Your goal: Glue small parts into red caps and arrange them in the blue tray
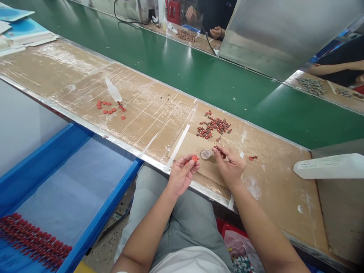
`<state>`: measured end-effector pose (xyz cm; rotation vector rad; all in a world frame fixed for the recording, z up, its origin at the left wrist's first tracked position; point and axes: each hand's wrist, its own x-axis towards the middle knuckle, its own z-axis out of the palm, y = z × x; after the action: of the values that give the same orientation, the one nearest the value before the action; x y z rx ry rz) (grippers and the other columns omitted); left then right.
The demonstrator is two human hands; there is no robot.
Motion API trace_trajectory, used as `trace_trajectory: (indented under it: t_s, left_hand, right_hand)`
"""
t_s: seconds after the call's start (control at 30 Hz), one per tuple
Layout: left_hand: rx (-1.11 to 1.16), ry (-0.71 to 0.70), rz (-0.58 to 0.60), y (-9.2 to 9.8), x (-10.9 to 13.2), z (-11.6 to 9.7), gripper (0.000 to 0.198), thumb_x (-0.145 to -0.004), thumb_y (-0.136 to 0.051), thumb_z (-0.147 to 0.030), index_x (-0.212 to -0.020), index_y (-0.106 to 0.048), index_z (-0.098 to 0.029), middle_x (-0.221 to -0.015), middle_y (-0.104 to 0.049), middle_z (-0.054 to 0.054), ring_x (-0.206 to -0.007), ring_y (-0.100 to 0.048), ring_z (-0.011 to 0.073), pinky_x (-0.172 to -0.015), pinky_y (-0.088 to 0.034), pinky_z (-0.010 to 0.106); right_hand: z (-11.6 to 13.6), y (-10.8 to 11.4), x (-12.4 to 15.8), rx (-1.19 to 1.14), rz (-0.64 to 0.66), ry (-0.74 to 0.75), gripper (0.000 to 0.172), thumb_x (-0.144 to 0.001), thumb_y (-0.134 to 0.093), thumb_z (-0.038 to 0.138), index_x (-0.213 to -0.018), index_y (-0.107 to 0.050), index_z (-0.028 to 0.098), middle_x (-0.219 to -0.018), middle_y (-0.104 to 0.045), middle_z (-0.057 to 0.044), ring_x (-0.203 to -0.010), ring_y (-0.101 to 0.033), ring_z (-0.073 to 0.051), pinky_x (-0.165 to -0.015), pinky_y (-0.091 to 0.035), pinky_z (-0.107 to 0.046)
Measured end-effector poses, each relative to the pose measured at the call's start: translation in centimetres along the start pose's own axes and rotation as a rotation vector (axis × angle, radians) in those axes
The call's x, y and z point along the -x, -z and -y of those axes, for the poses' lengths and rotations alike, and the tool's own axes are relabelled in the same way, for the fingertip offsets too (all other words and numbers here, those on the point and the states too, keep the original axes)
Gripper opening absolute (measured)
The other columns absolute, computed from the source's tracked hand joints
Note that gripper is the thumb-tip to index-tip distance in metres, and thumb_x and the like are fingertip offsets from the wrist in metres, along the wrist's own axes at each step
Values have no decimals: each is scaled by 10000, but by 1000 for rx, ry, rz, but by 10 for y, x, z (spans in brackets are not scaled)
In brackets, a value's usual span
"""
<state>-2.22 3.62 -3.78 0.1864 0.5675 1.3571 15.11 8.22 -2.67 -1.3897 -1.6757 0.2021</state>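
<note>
Head view: left hand (182,176), fingers (189,163) clamped on a flat round red disc (194,158); right hand (230,167), fingers (215,150) pinched together on a slim red-and-metal part (218,148), both hands just over a tan cardboard sheet (187,142) on the brown-covered tabletop (270,182). Small clear round cup (206,154) on that sheet, between the hands; heap of slim red parts (214,127) just beyond the sheet. Loose red discs (109,110) and a white plastic scoop (113,90) well left of the sheet; blue tray (105,212) with rows of red parts (31,240) nearer the person, left of the sheet.
</note>
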Motion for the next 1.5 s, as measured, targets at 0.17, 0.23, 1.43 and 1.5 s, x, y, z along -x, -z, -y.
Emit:
trace_trajectory:
  t_s: [0.17, 0.23, 1.43, 1.5]
  left_hand:
    - [6, -9, 23, 0, 0, 2, 262, -726, -814, -203, -966, -737, -132, -937, -747, 64, -772, -680, 88, -790, -539, 199]
    - [10, -16, 34, 1, 0, 3, 253, -740, -803, -206, -973, -737, -134, -928, -746, 57, -771, -677, 83, -783, -537, 190]
    - [-18, -30, 11, 1, 3, 4, 260, -732, -810, -228, -970, -738, -151, -938, -748, 61, -768, -682, 88, -766, -558, 201]
    - [-24, -33, 15, 0, 4, 4, 244, -751, -794, -223, -979, -735, -160, -946, -748, 57, -771, -682, 85, -763, -558, 195]
  right_hand:
    - [-2, 0, 7, 47, -35, 21, 215, -869, -643, 371, -993, -755, 235, -882, -763, -65, -707, -678, -185, -694, -562, -334]
    - [-3, -3, 7, 40, -55, 49, 187, -867, -652, 350, -970, -757, 234, -873, -763, -63, -719, -688, -185, -699, -568, -332]
    - [-6, -13, 3, -61, -71, 132, 146, -829, -700, 269, -965, -747, 241, -866, -759, -45, -717, -692, -180, -687, -574, -337]
    - [-4, -12, 5, -105, -100, 48, 163, -814, -716, 295, -965, -751, 245, -845, -756, -36, -688, -680, -172, -664, -566, -331]
